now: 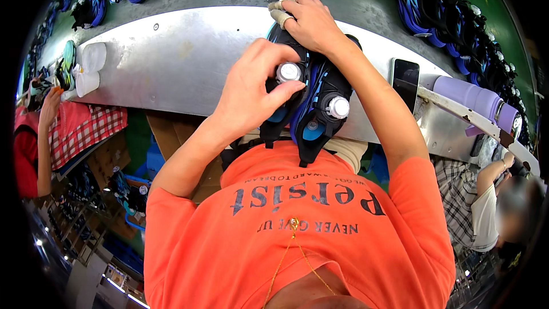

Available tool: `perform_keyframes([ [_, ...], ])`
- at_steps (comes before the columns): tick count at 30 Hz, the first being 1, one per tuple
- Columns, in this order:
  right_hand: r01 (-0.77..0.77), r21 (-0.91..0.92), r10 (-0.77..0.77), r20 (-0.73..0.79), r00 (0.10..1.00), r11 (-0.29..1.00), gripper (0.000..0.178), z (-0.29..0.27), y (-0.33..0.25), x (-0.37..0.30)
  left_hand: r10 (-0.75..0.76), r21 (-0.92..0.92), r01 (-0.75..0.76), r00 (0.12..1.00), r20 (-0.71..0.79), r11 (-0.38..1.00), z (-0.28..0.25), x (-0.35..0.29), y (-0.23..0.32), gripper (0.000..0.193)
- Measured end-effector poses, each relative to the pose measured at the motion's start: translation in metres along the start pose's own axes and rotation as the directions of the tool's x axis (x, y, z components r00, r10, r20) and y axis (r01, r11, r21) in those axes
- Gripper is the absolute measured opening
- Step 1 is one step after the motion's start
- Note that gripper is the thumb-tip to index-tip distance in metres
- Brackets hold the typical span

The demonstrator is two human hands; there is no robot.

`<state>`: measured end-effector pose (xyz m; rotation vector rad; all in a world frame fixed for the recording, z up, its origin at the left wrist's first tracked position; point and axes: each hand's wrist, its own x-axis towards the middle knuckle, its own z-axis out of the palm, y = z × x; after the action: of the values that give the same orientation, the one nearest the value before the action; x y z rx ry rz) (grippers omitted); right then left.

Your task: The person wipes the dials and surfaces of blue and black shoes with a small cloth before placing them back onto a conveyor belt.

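A pair of black-and-blue sports shoes lies side by side at the bench edge, heels toward me. Each has a round white knob or cap on top. My left hand point(251, 88) curves its thumb and index finger around the knob point(288, 72) of the left shoe point(277, 128). Whether the fingertips press on the knob or the upper beside it is hard to tell. Over the toe end, my right hand point(310, 24) grips the left shoe, with pale covers on some fingertips; its palm side is hidden. The right shoe point(330, 83) rests against its mate, untouched.
A metal bench top point(171, 51) curves around me. A phone point(405, 80), a lilac bottle point(466, 96) and a worn white bar point(457, 109) lie to the right. Rows of shoes point(440, 17) stand beyond. A clear plastic container point(90, 68) sits left; co-workers are at both sides.
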<state>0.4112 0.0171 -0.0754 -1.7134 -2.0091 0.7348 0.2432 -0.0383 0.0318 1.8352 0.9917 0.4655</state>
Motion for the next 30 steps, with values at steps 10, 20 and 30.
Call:
perform_keyframes([
  [10, -0.009, 0.035, 0.010, -0.023, 1.000, 0.999, 0.030, 0.000, 0.001, 0.002, 0.066, 0.095, -0.054, 0.989, -0.132, 0.994, 0.005, 0.000, -0.007, 0.050],
  [20, 0.072, 0.053, -0.066, -0.098, 0.993, 0.996, 0.029, 0.005, 0.001, 0.002, 0.053, -0.182, 0.004, 0.951, 0.305, 0.983, -0.022, 0.015, -0.027, 0.044],
  [30, 0.179, 0.184, -0.128, -0.258, 0.958, 0.966, 0.021, -0.025, 0.002, -0.007, -0.509, -0.600, 0.418, 0.860, 0.021, 0.682, -0.004, -0.052, 0.004, 0.020],
])
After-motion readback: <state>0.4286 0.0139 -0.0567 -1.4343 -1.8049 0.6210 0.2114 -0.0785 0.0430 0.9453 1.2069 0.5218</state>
